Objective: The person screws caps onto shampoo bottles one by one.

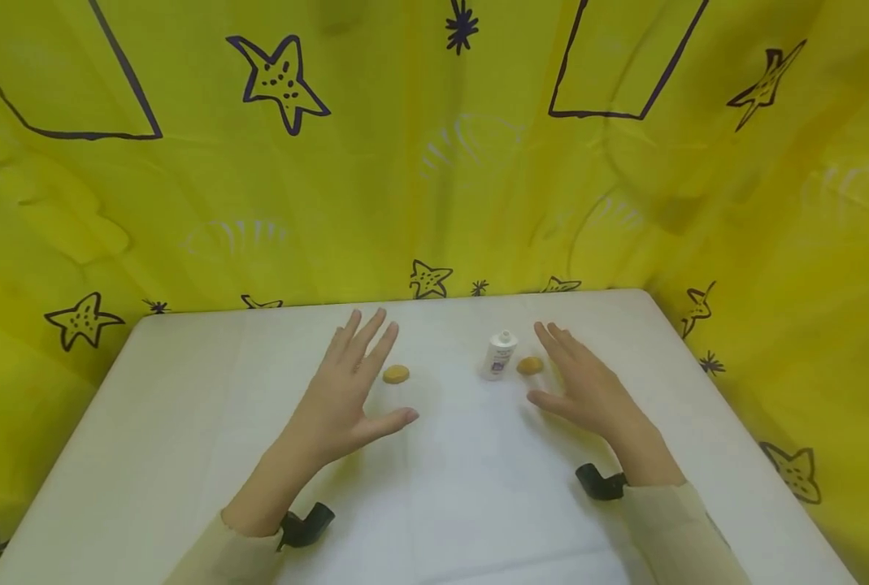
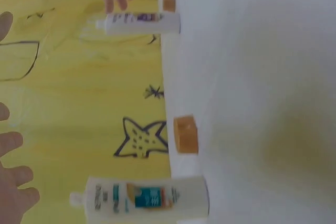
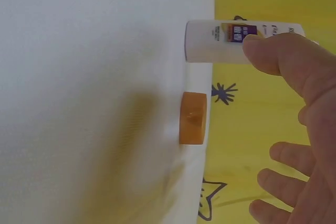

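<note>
My left hand point(image 1: 337, 402) hovers over the table with fingers spread, holding nothing. Beyond its thumb lies an orange-gold cap point(image 1: 396, 374). A white bottle with a teal label point(image 2: 184, 198) stands upright on the table in the left wrist view; in the head view the left hand hides it. On the other side, my right hand point(image 1: 586, 386) is also raised, its fingers extended and nothing in its grasp. Just left of it are a second orange-gold cap point(image 1: 530, 366) and an uncapped white bottle with a purple label point(image 3: 205, 40). The right thumb overlaps that bottle in the right wrist view.
A white cloth covers the table point(image 1: 463, 504). Yellow fabric point(image 1: 375, 179) with drawn stars hangs behind and at both sides. Black wrist mounts point(image 1: 308, 524) show beneath the sleeves.
</note>
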The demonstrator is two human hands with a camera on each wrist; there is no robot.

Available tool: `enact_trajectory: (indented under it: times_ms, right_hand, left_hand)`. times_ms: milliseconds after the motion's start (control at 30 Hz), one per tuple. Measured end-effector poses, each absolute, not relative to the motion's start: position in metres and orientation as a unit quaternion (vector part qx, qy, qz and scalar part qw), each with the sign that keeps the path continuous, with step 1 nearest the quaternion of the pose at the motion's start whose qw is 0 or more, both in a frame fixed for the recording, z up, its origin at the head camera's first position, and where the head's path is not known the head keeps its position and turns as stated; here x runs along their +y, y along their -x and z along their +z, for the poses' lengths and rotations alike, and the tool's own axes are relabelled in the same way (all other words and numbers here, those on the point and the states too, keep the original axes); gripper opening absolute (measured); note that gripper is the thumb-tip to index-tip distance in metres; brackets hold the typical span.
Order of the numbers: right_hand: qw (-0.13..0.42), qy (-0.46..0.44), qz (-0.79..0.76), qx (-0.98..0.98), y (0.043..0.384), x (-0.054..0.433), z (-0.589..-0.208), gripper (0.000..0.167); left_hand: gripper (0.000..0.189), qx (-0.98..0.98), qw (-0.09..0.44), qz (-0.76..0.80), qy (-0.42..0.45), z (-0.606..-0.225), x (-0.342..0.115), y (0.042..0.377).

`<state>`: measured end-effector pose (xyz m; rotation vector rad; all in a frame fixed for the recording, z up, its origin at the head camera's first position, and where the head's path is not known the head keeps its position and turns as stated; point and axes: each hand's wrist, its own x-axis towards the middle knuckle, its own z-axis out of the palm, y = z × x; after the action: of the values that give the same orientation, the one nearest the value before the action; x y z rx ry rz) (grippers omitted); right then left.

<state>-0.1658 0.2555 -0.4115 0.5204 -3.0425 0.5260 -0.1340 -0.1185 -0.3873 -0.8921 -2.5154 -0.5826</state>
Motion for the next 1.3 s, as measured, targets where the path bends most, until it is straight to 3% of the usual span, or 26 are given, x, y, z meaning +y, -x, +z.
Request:
enact_trajectory:
  times_ms: [300,667,1000,1300]
  right_hand:
    - [-0.017,-0.166,0.163,-0.973,0.173,0.255,-0.416,0.095]
    - [-0.023,-0.176,0.159,-0.971,0.179,0.253,-0.420,0.076]
    - [-0.026,-0.170,0.151,-0.973,0.184,0.253,-0.427,0.055]
    - [0.005,-0.199,0.151,-0.968,0.184,0.251,-0.431,0.045]
  left_hand:
    - [0.096,-0.901,0.105,-0.249,0.339,-0.402,-0.078,0.145]
    - [0.087,-0.896,-0.007,-0.337,0.288,-0.416,-0.041,0.164]
    - [0.077,-0.872,-0.053,-0.417,0.251,-0.430,0.001,0.180]
    - [0.075,-0.853,-0.037,-0.475,0.215,-0.436,0.022,0.185]
